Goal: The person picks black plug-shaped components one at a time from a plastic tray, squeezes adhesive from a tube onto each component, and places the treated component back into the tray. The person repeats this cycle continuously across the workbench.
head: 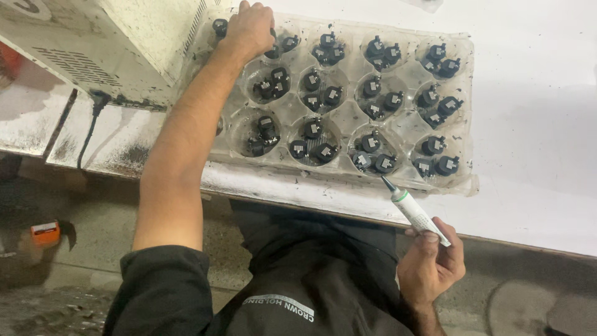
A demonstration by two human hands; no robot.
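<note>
A clear plastic tray (348, 121) with round pockets lies on the white table; each pocket holds two or three small black parts (311, 146). My left hand (249, 28) reaches to the tray's far left corner, fingers curled over a pocket there; whether it grips a part is hidden. My right hand (432, 261) hangs below the table's near edge and holds a white squeeze tube (413, 210) with a green band and dark pointed nozzle. The nozzle tip points at the tray's near rim, just below a pocket of parts.
A dirty cream-coloured machine housing (118, 43) with vent slots stands at the left, touching the tray, and a black cable (93, 124) drops from it. An orange box (45, 232) lies on the floor at left. White tabletop (535, 155) stretches right of the tray.
</note>
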